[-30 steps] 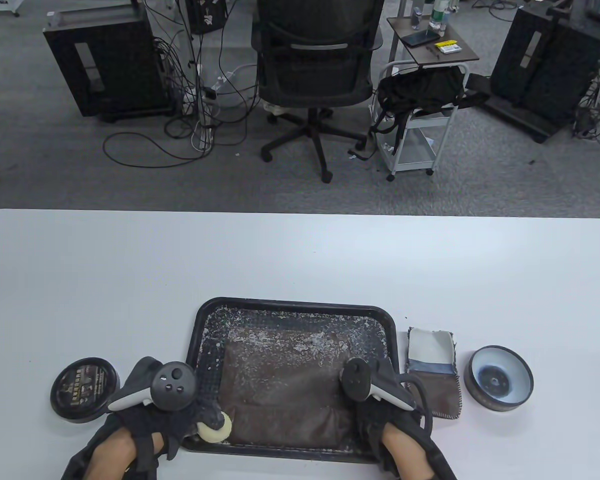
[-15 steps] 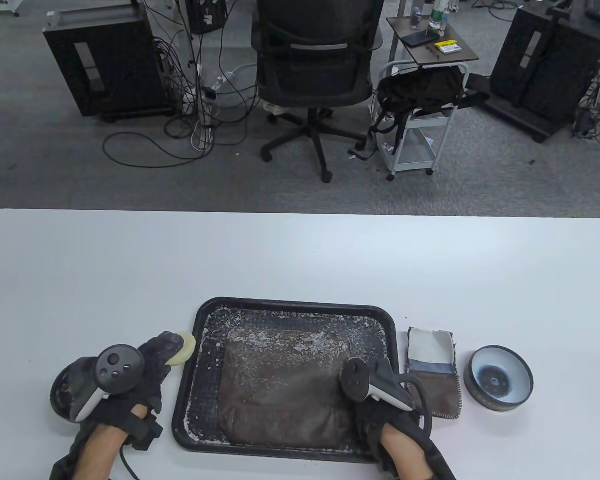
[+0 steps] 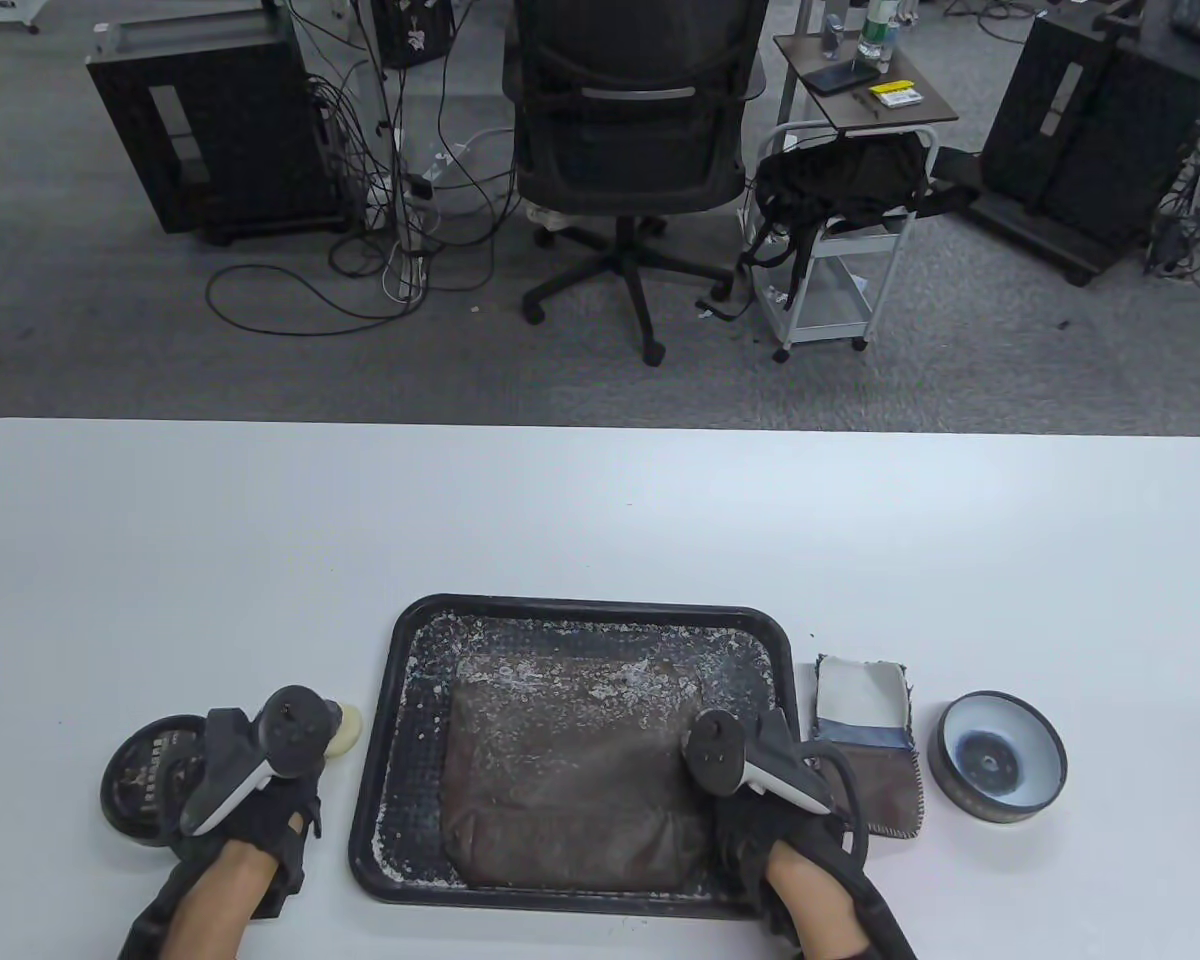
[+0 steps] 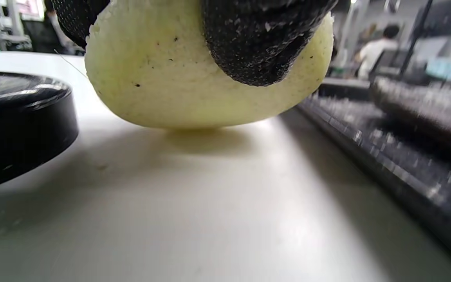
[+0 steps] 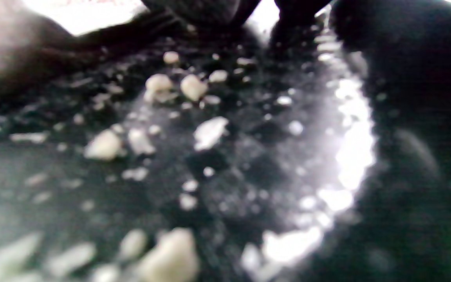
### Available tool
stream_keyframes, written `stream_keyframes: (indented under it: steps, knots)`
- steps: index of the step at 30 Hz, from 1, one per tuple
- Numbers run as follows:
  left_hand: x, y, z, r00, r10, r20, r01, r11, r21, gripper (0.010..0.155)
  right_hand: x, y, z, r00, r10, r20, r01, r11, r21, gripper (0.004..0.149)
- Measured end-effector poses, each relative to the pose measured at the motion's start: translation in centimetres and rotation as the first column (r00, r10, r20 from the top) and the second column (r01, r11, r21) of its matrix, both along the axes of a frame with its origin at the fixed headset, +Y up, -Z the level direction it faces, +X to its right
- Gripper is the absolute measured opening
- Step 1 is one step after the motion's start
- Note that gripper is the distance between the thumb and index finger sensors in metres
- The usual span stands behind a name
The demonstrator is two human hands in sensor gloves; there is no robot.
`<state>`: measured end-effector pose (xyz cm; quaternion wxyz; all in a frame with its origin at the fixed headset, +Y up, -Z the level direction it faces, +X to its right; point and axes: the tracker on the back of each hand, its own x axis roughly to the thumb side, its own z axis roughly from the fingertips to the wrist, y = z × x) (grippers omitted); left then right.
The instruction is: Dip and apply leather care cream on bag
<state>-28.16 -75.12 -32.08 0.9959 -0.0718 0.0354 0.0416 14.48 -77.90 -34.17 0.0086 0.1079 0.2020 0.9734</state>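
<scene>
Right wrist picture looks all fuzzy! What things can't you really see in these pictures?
- Right hand: table view, tracker covers the fingers; right wrist view too blurred to show a grip.
- Black tin: table view, left hand covers part; label too small to read.
- Sponge: table view, mostly hidden behind the tracker.
- Bag: near right corner hidden under the right hand.
- Tray: right wrist view, only blurred white flakes.

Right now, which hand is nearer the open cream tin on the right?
Right. The right hand rests on the tray's right side, a folded cloth away from the tin. The left hand is left of the tray.
</scene>
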Motion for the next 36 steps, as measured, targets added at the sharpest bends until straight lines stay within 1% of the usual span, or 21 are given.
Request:
stream_keyframes:
  steps: [5,7,8,12,15,19,22,25,32,36]
  knots:
    - [0.6,-0.4,0.0,0.999,-0.008,0.041,0.011,0.998,-0.057,0.055,0.0,0.0,-0.1,1.000,-0.004,0.002,0.004,1.000,-0.002,0.065]
    - [0.7,-0.6,0.0,0.999,-0.025,0.038,0.029,0.992,-0.126,0.056,0.1,0.0,-0.1,1.000,-0.009,0.003,0.009,1.000,-0.004,0.065]
    - [0.8,-0.7,0.0,0.999,-0.030,0.034,0.034,0.989,-0.145,0.057,0.1,0.0,-0.1,1.000,-0.012,0.003,0.012,1.000,-0.004,0.065]
    - [1.2,-1.0,0.2,0.999,-0.024,0.040,0.034,0.965,-0.259,0.063,0.2,0.0,-0.2,1.000,-0.026,0.002,0.026,1.000,-0.005,0.065]
    - [1.4,-1.1,0.4,0.998,-0.031,0.058,0.047,0.955,-0.293,0.067,0.3,0.0,-0.2,0.999,-0.035,-0.001,0.035,0.999,-0.006,0.065]
    - [2.0,-1.5,0.8,0.997,-0.042,0.064,0.063,0.929,-0.364,0.074,0.4,0.0,-0.3,1.000,-0.031,-0.002,0.031,1.000,-0.003,0.064]
    - [2.3,-1.8,1.0,0.995,-0.064,0.077,0.089,0.916,-0.390,0.076,0.6,0.0,-0.5,0.999,-0.034,-0.006,0.034,0.999,-0.005,0.064]
    - [2.5,-1.7,1.1,0.993,-0.081,0.085,0.107,0.920,-0.376,0.076,1.0,0.0,-0.7,0.998,-0.063,-0.008,0.063,0.998,-0.014,0.064]
    - [2.2,-1.7,1.2,0.994,-0.069,0.082,0.094,0.925,-0.367,0.076,1.4,-0.1,-0.9,0.995,-0.095,-0.012,0.095,0.995,-0.025,0.064]
    - [2.1,-1.5,1.3,0.995,-0.065,0.082,0.090,0.928,-0.361,0.075,1.7,0.1,-0.7,0.990,-0.140,-0.025,0.139,0.990,-0.010,0.063]
